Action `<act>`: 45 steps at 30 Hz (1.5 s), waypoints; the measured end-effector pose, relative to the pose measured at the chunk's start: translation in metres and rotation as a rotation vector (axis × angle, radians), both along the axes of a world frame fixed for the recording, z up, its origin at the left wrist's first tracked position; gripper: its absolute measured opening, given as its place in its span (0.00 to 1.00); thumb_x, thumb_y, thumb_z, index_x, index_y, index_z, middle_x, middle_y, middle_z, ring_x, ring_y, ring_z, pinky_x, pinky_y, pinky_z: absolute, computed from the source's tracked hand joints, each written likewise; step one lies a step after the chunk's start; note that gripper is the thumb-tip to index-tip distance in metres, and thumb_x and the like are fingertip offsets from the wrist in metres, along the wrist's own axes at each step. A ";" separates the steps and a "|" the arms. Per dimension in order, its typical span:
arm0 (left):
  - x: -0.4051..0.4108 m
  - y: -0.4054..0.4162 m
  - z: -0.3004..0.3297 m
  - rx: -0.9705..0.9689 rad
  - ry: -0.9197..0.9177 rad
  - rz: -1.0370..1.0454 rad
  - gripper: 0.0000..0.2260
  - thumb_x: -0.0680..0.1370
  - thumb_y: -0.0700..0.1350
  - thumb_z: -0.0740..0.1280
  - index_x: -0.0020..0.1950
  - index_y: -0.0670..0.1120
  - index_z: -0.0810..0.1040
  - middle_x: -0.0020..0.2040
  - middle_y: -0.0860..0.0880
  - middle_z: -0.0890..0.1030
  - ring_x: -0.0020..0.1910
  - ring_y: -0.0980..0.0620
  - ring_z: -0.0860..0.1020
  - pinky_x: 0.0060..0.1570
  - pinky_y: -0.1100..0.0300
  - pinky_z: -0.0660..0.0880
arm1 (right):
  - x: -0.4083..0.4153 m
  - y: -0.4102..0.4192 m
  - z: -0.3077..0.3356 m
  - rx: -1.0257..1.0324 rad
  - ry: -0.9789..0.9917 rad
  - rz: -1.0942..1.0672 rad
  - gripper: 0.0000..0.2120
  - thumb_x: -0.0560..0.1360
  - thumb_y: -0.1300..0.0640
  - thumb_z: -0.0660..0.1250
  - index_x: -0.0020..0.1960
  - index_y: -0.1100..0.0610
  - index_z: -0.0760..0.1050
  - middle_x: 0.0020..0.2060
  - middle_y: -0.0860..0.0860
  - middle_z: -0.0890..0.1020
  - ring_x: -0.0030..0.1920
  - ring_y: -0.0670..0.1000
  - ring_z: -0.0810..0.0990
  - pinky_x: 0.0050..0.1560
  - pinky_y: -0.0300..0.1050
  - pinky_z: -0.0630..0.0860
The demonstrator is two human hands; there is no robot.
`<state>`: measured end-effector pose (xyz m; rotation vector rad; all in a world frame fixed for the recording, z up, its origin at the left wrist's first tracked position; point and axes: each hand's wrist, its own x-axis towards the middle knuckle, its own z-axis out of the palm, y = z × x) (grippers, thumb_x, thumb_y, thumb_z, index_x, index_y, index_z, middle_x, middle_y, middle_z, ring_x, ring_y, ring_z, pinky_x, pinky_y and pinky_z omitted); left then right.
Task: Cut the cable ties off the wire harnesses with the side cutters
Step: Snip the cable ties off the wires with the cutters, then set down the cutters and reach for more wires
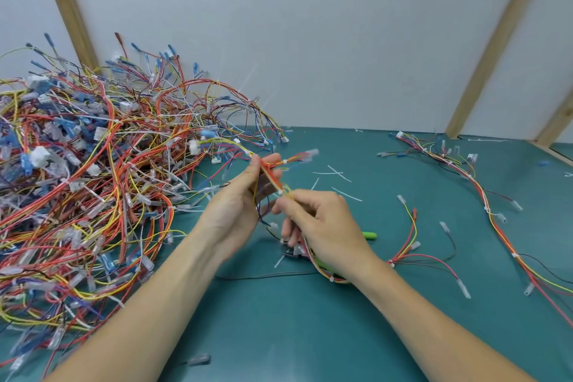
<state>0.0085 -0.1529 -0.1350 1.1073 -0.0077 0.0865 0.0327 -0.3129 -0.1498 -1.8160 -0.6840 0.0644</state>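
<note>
Currently one wire harness [273, 177] is pinched taut between left hand [242, 195] and right hand [319, 220]; the green-handled side cutters [356, 242] should be fetched from the worktop [279, 335].

Side cutters [369, 236] mostly behind right hand [322, 226]

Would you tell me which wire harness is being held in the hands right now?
The harness gripped by both hands, left hand and right hand; the others lie on the table.

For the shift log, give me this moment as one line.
left hand: holds wire harness | right hand: pinches same harness | side cutters: on mat, under right hand | cut ties: on mat
</note>
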 end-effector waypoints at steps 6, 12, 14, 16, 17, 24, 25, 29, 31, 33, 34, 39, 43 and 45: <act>-0.005 0.000 -0.001 0.153 0.001 -0.137 0.23 0.81 0.53 0.63 0.73 0.45 0.73 0.70 0.52 0.78 0.71 0.54 0.74 0.72 0.46 0.66 | 0.033 -0.020 0.013 0.143 -0.074 -0.411 0.16 0.84 0.50 0.62 0.40 0.51 0.81 0.24 0.49 0.79 0.20 0.48 0.75 0.25 0.38 0.70; -0.006 -0.006 -0.006 0.381 -0.054 -0.095 0.19 0.78 0.52 0.64 0.68 0.50 0.79 0.67 0.53 0.80 0.69 0.56 0.75 0.69 0.48 0.68 | 0.104 -0.081 0.025 -0.056 -0.203 -0.922 0.18 0.84 0.48 0.55 0.47 0.53 0.80 0.35 0.54 0.83 0.42 0.62 0.81 0.40 0.54 0.74; -0.006 -0.007 -0.006 0.430 -0.053 -0.045 0.16 0.78 0.50 0.68 0.66 0.51 0.80 0.65 0.55 0.81 0.68 0.58 0.76 0.69 0.49 0.68 | 0.126 -0.108 0.022 -0.296 -0.277 -1.052 0.17 0.85 0.48 0.55 0.46 0.56 0.77 0.41 0.59 0.83 0.46 0.65 0.80 0.39 0.52 0.66; -0.006 -0.008 -0.007 0.532 -0.068 0.036 0.12 0.80 0.48 0.67 0.63 0.53 0.82 0.62 0.57 0.83 0.65 0.61 0.77 0.69 0.53 0.70 | 0.143 -0.131 0.016 -0.487 -0.334 -1.112 0.18 0.86 0.49 0.55 0.49 0.60 0.76 0.45 0.64 0.83 0.49 0.68 0.81 0.41 0.53 0.65; -0.005 -0.009 -0.008 0.597 -0.077 0.080 0.11 0.80 0.47 0.67 0.61 0.54 0.83 0.59 0.59 0.83 0.62 0.63 0.78 0.67 0.56 0.71 | 0.149 -0.140 0.012 -0.568 -0.356 -1.124 0.18 0.86 0.50 0.55 0.52 0.62 0.76 0.46 0.65 0.84 0.49 0.68 0.82 0.41 0.53 0.66; -0.004 -0.014 -0.022 1.043 -0.128 0.223 0.08 0.81 0.46 0.67 0.58 0.57 0.81 0.57 0.63 0.81 0.62 0.67 0.74 0.63 0.67 0.67 | 0.173 -0.168 -0.001 -0.867 -0.345 -1.088 0.12 0.85 0.56 0.58 0.61 0.65 0.72 0.46 0.66 0.84 0.49 0.68 0.84 0.41 0.52 0.69; -0.004 -0.014 -0.023 1.075 -0.141 0.236 0.08 0.81 0.46 0.67 0.58 0.57 0.81 0.57 0.63 0.81 0.62 0.67 0.74 0.62 0.69 0.67 | 0.174 -0.169 -0.001 -0.888 -0.316 -1.084 0.12 0.85 0.57 0.59 0.62 0.65 0.70 0.46 0.65 0.84 0.49 0.68 0.84 0.41 0.52 0.67; -0.003 -0.012 -0.027 1.157 -0.170 0.279 0.08 0.80 0.47 0.67 0.57 0.58 0.81 0.56 0.65 0.80 0.61 0.64 0.74 0.63 0.64 0.68 | 0.175 -0.175 -0.004 -1.040 -0.217 -1.060 0.14 0.81 0.61 0.62 0.65 0.61 0.69 0.54 0.61 0.83 0.59 0.63 0.80 0.51 0.53 0.70; -0.002 -0.012 -0.028 1.213 -0.161 0.285 0.08 0.80 0.47 0.67 0.57 0.57 0.81 0.56 0.64 0.79 0.62 0.61 0.74 0.66 0.56 0.68 | 0.174 -0.179 -0.007 -1.147 -0.159 -1.085 0.17 0.80 0.56 0.65 0.67 0.59 0.73 0.63 0.59 0.79 0.67 0.60 0.72 0.62 0.56 0.67; -0.001 -0.012 -0.029 1.262 -0.138 0.280 0.07 0.80 0.48 0.67 0.56 0.57 0.81 0.56 0.64 0.79 0.62 0.59 0.73 0.66 0.52 0.68 | 0.173 -0.176 -0.008 -1.139 -0.078 -1.127 0.23 0.80 0.51 0.67 0.70 0.62 0.71 0.68 0.60 0.73 0.70 0.59 0.68 0.67 0.58 0.65; -0.001 -0.012 -0.029 1.283 -0.127 0.275 0.07 0.80 0.48 0.67 0.56 0.57 0.81 0.56 0.64 0.78 0.62 0.59 0.73 0.66 0.51 0.68 | 0.173 -0.171 -0.008 -1.074 -0.047 -1.149 0.28 0.79 0.49 0.68 0.72 0.64 0.68 0.70 0.61 0.71 0.71 0.60 0.66 0.69 0.59 0.65; 0.000 -0.010 -0.032 1.349 -0.096 0.262 0.07 0.80 0.50 0.66 0.56 0.58 0.80 0.54 0.63 0.77 0.62 0.58 0.73 0.66 0.51 0.67 | 0.168 -0.130 0.019 -0.728 -0.079 -1.167 0.42 0.78 0.51 0.68 0.80 0.68 0.49 0.81 0.63 0.54 0.81 0.62 0.52 0.78 0.66 0.52; 0.002 -0.008 -0.035 1.371 -0.069 0.261 0.07 0.80 0.51 0.66 0.57 0.58 0.80 0.56 0.61 0.77 0.61 0.56 0.73 0.65 0.51 0.68 | 0.151 -0.079 0.040 -0.672 -0.283 -0.890 0.35 0.79 0.53 0.64 0.80 0.64 0.55 0.79 0.62 0.62 0.79 0.62 0.59 0.76 0.61 0.58; 0.002 -0.005 -0.037 1.382 -0.042 0.248 0.07 0.80 0.51 0.66 0.57 0.57 0.80 0.55 0.60 0.77 0.60 0.56 0.74 0.63 0.52 0.69 | 0.132 -0.046 0.037 -0.594 -0.238 -0.688 0.28 0.80 0.52 0.63 0.77 0.60 0.64 0.72 0.58 0.73 0.72 0.60 0.70 0.68 0.55 0.68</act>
